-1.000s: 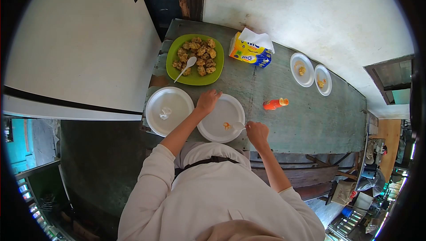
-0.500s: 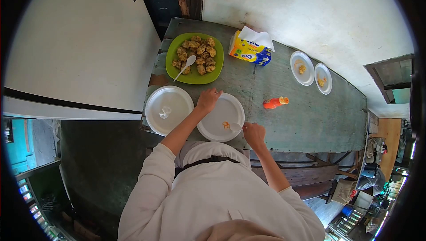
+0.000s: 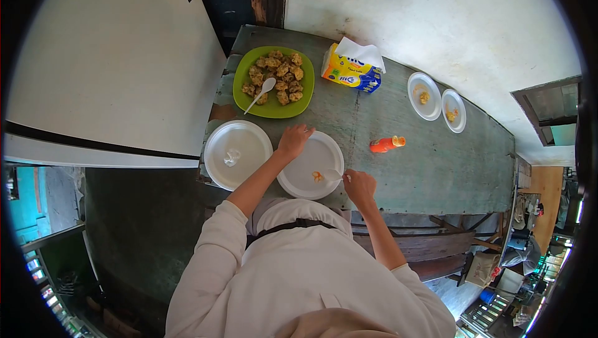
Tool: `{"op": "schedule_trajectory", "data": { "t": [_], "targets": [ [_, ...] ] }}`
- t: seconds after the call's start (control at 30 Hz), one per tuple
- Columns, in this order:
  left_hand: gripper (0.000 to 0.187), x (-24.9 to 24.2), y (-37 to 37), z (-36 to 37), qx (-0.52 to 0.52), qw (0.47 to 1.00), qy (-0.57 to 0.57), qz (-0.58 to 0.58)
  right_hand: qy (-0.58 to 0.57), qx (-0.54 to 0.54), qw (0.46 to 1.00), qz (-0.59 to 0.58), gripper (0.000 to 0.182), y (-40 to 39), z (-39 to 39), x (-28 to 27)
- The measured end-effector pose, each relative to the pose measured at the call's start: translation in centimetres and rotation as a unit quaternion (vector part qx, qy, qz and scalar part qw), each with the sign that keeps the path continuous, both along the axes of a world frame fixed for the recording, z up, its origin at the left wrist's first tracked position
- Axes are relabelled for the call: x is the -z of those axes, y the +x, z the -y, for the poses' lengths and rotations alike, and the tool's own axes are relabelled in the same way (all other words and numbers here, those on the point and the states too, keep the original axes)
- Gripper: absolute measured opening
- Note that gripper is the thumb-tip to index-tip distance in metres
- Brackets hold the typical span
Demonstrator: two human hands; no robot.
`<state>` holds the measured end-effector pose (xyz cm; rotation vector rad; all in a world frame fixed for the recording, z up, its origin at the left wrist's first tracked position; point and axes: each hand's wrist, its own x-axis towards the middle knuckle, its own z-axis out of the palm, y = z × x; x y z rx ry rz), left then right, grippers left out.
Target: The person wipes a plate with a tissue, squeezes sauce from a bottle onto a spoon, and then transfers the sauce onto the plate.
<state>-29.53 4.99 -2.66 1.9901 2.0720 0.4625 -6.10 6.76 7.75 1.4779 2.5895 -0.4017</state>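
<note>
A round white plate (image 3: 303, 162) lies in front of me with a small orange-brown piece of food (image 3: 317, 176) on it. My left hand (image 3: 295, 141) is closed at the plate's upper left rim, gripping the edge. In my closed right hand (image 3: 360, 188) is a white plastic spoon (image 3: 332, 175), its bowl low over the plate beside the food. To the left, another white plate (image 3: 238, 135) carries a small crumpled, clear-whitish item (image 3: 232, 158). Beyond it, a green plate (image 3: 272, 109) is heaped with fried, browned pieces (image 3: 279, 76), and a white spoon (image 3: 260, 95) rests across them.
A yellow and blue tissue pack (image 3: 352, 71) stands near the wall. An orange-red sauce bottle (image 3: 387, 144) lies on the worn green table (image 3: 436, 170). Two white plates, one nearer (image 3: 423, 110) and one farther (image 3: 457, 125), hold bits of food at the right.
My right hand has shifted slightly up and to the right, and the spoon has moved with it. My left hand stays at the plate's rim.
</note>
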Motion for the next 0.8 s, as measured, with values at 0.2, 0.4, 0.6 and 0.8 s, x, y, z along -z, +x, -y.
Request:
{"op": "schedule_trajectory", "data": {
  "t": [0.2, 0.4, 0.6, 0.8],
  "targets": [
    [0.052, -1.0, 1.2, -0.1, 0.068, 0.995, 0.054, 0.042, 0.000, -0.043, 0.997, -0.067, 0.014, 0.9, -0.6, 1.5],
    [0.056, -2.9, 1.3, 2.6, -0.052, 0.992, 0.047, 0.107, -0.031, -0.019, 0.999, -0.030, 0.017, 2.0, -1.5, 1.7],
    [0.059, -2.0, 1.1, 5.5, -0.121, 0.982, 0.046, 0.140, -0.027, -0.029, 0.999, -0.022, 0.018, 2.4, -1.3, 2.2],
    [0.063, -1.7, 1.1, 6.7, -0.117, 0.975, 0.029, 0.186, -0.024, -0.030, 0.999, -0.032, 0.018, 2.3, -0.9, 2.4]
  ]
}}
